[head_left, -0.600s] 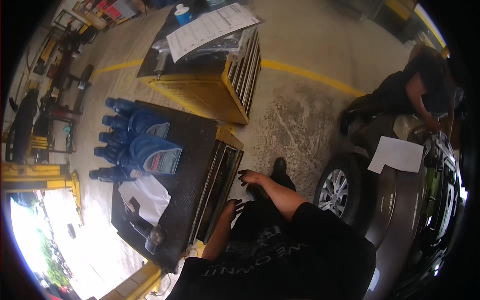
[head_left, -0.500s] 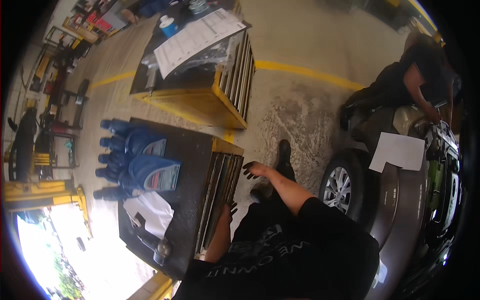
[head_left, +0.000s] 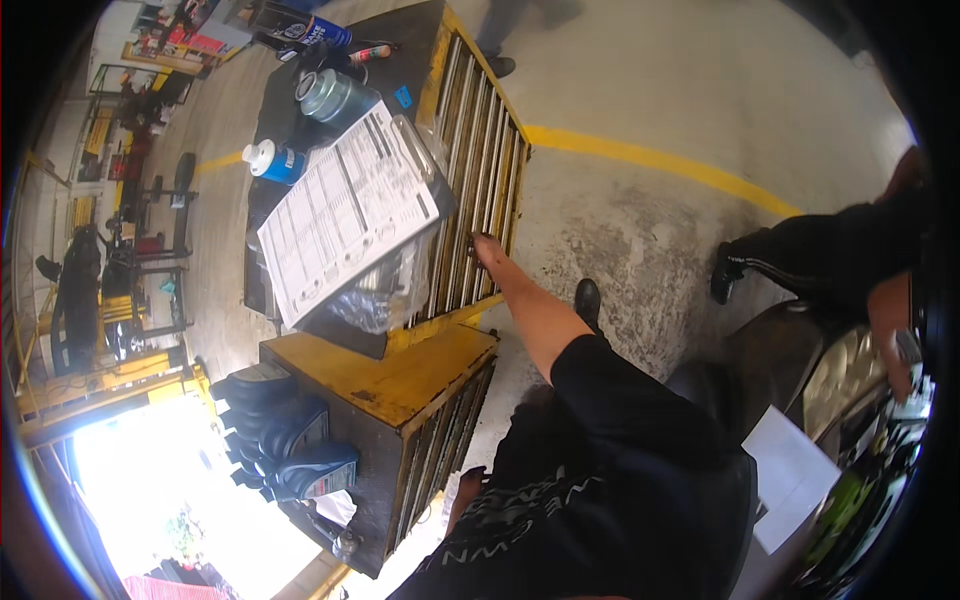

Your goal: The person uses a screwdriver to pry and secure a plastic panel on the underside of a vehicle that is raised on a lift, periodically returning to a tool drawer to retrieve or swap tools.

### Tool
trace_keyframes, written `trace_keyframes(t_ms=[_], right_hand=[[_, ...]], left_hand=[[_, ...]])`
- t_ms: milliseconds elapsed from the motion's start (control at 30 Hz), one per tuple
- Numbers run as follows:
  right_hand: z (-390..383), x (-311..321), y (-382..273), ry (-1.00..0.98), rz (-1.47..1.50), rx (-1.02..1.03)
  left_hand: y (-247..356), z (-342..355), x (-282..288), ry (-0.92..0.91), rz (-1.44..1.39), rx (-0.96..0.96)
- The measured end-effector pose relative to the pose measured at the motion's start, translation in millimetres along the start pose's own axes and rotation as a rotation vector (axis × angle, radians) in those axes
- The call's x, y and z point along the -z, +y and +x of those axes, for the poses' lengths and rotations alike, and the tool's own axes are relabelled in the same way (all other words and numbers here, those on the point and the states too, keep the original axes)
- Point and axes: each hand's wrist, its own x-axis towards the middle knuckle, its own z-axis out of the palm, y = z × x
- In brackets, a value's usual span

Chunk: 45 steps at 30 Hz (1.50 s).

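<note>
My right hand (head_left: 487, 250) reaches out to the far yellow tool cabinet (head_left: 455, 325). Its darkened fingers curl at the metal drawer handle (head_left: 470, 215) on the cabinet's front. Low beside the nearer cabinet (head_left: 375, 385), my left hand (head_left: 470, 484) hangs with loose fingers and holds nothing I can see; part of it is hard to make out. A clipboard with a printed sheet (head_left: 350, 205) rests on the far cabinet, over some clear plastic wrap (head_left: 385, 295).
On the far cabinet stand a white-capped blue bottle (head_left: 275, 163), a clear jar (head_left: 335, 97) and a blue spray can (head_left: 305, 25). Several blue oil jugs (head_left: 300, 430) crowd the nearer cabinet. At right, a co-worker (head_left: 840, 245) leans by a car with a paper (head_left: 790, 475) on it.
My view has shifted toward the far cabinet. My right hand has gone from open in mid-air to the drawer fronts. Another person's legs now show at the top.
</note>
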Motion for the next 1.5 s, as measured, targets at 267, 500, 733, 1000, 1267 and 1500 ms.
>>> trace_keyframes(t_ms=[267,500,733,1000,1267,1500], right_hand=[[31,-5,-42,-0.088,0.247,-0.067],[-14,24,-55,-0.145,0.108,-0.106],[1,120,-66,0.07,0.17,-0.274],[55,91,-96,-0.045,0.227,-0.359],[107,67,-92,-0.018,0.412,-0.429],[95,73,-110,-0.033,0.208,-0.386]], left_hand=[[234,-34,-89,0.155,0.0,-0.277],[354,8,-109,0.064,-0.132,-0.338],[448,44,-172,-0.255,-0.852,-0.074],[450,102,-181,-0.158,-0.862,-0.627],[500,81,-158,0.268,-0.683,-0.247],[508,59,-158,0.363,-0.497,-0.322]])
